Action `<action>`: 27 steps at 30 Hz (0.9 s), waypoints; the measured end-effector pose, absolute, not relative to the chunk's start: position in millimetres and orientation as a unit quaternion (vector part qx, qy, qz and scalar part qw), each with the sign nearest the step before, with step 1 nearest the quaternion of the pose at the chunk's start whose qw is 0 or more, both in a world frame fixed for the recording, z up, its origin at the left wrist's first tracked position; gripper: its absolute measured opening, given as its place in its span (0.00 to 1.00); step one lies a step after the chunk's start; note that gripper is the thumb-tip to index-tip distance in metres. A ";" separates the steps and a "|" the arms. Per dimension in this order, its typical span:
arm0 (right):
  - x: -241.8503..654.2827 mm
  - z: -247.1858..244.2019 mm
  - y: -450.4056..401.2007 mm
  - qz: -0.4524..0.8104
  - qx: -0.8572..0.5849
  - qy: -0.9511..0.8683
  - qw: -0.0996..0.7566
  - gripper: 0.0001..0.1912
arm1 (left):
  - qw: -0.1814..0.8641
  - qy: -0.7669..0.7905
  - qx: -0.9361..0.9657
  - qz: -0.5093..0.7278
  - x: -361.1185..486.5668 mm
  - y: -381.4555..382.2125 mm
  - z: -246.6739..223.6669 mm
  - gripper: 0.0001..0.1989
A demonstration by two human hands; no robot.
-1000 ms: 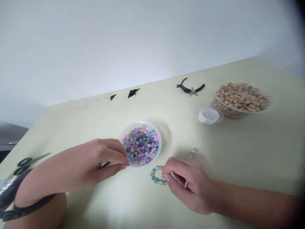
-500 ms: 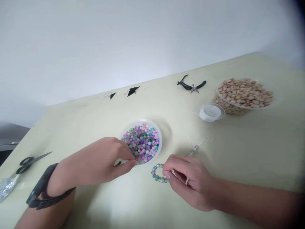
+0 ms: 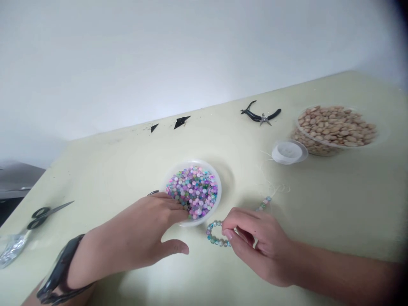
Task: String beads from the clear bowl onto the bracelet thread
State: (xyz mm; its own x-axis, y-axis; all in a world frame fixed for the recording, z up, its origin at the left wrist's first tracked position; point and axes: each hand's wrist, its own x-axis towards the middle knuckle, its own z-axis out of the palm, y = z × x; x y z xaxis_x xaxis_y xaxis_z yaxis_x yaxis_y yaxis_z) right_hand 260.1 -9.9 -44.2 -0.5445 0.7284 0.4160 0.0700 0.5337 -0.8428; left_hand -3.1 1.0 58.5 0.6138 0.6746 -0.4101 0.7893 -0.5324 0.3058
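Note:
A round clear bowl (image 3: 217, 199) holds many small beads (image 3: 197, 193) in pink, purple, blue and green. The fingers of my left hand (image 3: 153, 231) dip into its near left side, among the beads, and the thumb stands apart outside the rim. To the right of the bowl, my right hand (image 3: 261, 244) pinches a beaded strand (image 3: 209, 233) between thumb and index finger. The strand curves in a loop left of the fingertips. Its other beaded end (image 3: 267, 199) shows beyond the hand, with thin clear cord trailing from it.
A white spool (image 3: 287, 152) with loose cord stands beside a tub of shelled nuts or beans (image 3: 338, 127) at the right. Pliers (image 3: 261, 115) and black scraps (image 3: 181, 122) lie near the wall. Scissors (image 3: 41, 216) and a shiny clear packet (image 3: 12, 250) are at the left.
My left hand has spread its thumb away from the fingers, which now reach into the beads. My right hand keeps its pinch on the strand. The whole view has shifted slightly.

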 end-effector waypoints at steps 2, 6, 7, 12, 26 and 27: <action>260.8 -44.1 -10.4 0.408 -0.256 -0.779 0.402 0.06 | 0.232 0.427 0.865 -0.122 -2.9 -0.7 56.7 0.16; 261.1 -42.4 -10.3 0.405 -0.260 -0.778 0.403 0.06 | 0.221 0.437 0.863 -0.125 -1.5 -1.9 52.4 0.14; 260.8 -41.9 -10.1 0.405 -0.261 -0.779 0.402 0.06 | 0.219 0.438 0.863 -0.125 -1.2 -2.1 51.6 0.14; 259.4 -40.9 -9.6 0.406 -0.264 -0.779 0.397 0.06 | 0.220 0.436 0.863 -0.130 -1.0 -3.8 51.2 0.14; 260.0 -41.6 -8.2 0.404 -0.258 -0.782 0.399 0.06 | 0.173 0.427 0.880 -0.112 -2.0 -9.4 50.1 0.25; 259.7 -41.2 -8.5 0.403 -0.260 -0.781 0.399 0.06 | 0.174 0.429 0.879 -0.114 -2.0 -9.3 50.0 0.24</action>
